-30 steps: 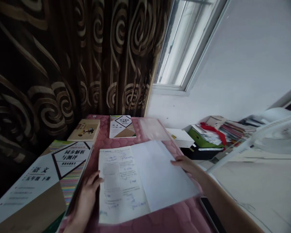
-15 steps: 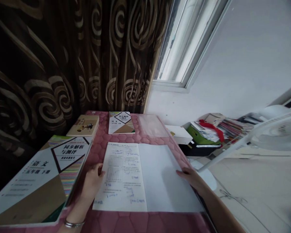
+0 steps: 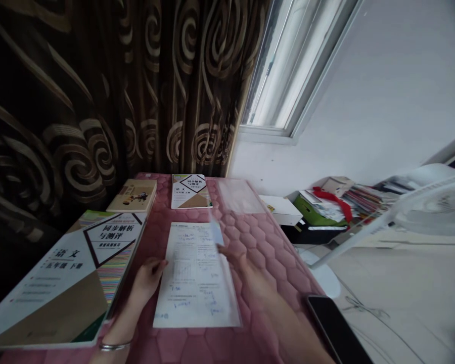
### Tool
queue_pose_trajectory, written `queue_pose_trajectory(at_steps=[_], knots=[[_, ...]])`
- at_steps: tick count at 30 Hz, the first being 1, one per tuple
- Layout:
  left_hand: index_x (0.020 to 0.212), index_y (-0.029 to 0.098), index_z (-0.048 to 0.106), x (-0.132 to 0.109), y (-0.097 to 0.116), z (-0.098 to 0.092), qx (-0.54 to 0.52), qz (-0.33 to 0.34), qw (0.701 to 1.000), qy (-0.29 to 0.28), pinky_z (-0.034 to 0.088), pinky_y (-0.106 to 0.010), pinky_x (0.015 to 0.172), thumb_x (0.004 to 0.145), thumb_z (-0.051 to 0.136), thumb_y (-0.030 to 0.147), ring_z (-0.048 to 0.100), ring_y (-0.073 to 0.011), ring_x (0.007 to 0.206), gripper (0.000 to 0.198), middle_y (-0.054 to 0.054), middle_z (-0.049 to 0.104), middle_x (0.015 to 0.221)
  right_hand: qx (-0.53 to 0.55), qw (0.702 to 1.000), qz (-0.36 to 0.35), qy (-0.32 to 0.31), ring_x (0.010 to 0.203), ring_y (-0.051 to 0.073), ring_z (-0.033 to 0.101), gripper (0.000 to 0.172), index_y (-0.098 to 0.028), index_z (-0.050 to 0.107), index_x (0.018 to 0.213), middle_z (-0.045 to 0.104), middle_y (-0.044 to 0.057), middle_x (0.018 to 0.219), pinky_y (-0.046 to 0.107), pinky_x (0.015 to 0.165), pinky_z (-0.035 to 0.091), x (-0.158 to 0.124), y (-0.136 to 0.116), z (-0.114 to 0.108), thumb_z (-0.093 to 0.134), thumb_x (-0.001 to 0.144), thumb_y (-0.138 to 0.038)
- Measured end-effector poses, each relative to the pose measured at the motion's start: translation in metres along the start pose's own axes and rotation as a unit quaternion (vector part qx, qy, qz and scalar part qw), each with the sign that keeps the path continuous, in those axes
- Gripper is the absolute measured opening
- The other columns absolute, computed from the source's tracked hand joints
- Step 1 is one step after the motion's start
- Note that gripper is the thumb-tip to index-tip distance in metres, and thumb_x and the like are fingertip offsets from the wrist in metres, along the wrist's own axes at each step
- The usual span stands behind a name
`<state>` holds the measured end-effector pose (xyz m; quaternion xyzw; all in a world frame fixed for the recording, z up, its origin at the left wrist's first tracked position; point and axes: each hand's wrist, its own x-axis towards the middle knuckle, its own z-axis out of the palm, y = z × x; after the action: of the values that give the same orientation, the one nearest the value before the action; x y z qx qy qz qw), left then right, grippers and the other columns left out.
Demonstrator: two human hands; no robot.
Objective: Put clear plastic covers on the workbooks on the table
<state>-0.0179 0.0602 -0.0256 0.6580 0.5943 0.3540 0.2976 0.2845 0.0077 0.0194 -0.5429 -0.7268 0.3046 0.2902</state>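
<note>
L hand (image 3: 148, 279) flat on mat edge of sheet, L fingers (image 3: 160, 265) together, touching, not gripping. Printed worksheet (image 3: 195, 283) at 12, on pink quilted mat (image 3: 273, 263). R hand (image 3: 246, 278) blurred, just right of sheet; finger spread, grip can't tell. Workbook (image 3: 68, 278) at 9; phone (image 3: 335, 328) at 4.

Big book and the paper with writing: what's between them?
In the head view, the person's left hand and pink quilted cover lie between the big book and the paper.
</note>
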Motion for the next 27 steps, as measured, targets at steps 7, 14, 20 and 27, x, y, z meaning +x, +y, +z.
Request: queue_pose_trajectory(at_steps=[7,14,20,27], knots=[[0.074,0.020,0.069,-0.002,0.002,-0.003,-0.009,-0.047,0.999,-0.017,0.052,-0.037,0.088,0.088,0.035,0.048,0.069,-0.0253,0.094,0.046,-0.011,0.075,0.090,-0.159,0.976,-0.050,-0.137,0.147,0.029,0.012,0.053,-0.033,0.040,0.144,0.026,0.002,0.157,0.062,0.114,0.002,-0.002,-0.018,0.062,0.039,0.095,-0.053],[0.094,0.017,0.064,-0.010,-0.004,0.014,0.112,0.000,0.993,0.046,0.054,-0.035,0.081,0.079,0.052,0.015,0.068,-0.0204,0.088,0.019,-0.008,0.070,0.093,-0.219,0.964,-0.074,-0.128,0.147,0.030,0.010,0.060,-0.032,0.031,0.149,0.020,0.001,0.158,0.060,0.117,0.004,-0.004,-0.011,0.073,0.040,0.094,-0.055],[0.113,0.013,0.066,-0.033,0.004,0.032,0.326,0.090,0.936,0.100,0.054,-0.039,0.088,0.086,0.043,0.010,0.062,-0.0227,0.103,0.035,-0.014,0.064,0.115,-0.254,0.956,-0.108,-0.097,0.147,0.026,0.012,0.053,-0.026,0.030,0.149,0.023,0.003,0.157,0.056,0.117,0.009,0.026,-0.015,0.092,0.023,0.101,-0.046],[0.133,0.012,0.055,-0.071,0.008,0.038,0.480,0.119,0.866,0.079,0.053,-0.044,0.083,0.094,0.035,0.018,0.056,-0.0293,0.112,0.045,-0.014,0.058,0.135,-0.297,0.939,-0.140,-0.107,0.146,0.021,0.016,0.055,-0.019,0.030,0.149,0.026,0.005,0.156,0.049,0.119,0.012,0.121,-0.020,0.114,0.024,0.100,-0.044]])
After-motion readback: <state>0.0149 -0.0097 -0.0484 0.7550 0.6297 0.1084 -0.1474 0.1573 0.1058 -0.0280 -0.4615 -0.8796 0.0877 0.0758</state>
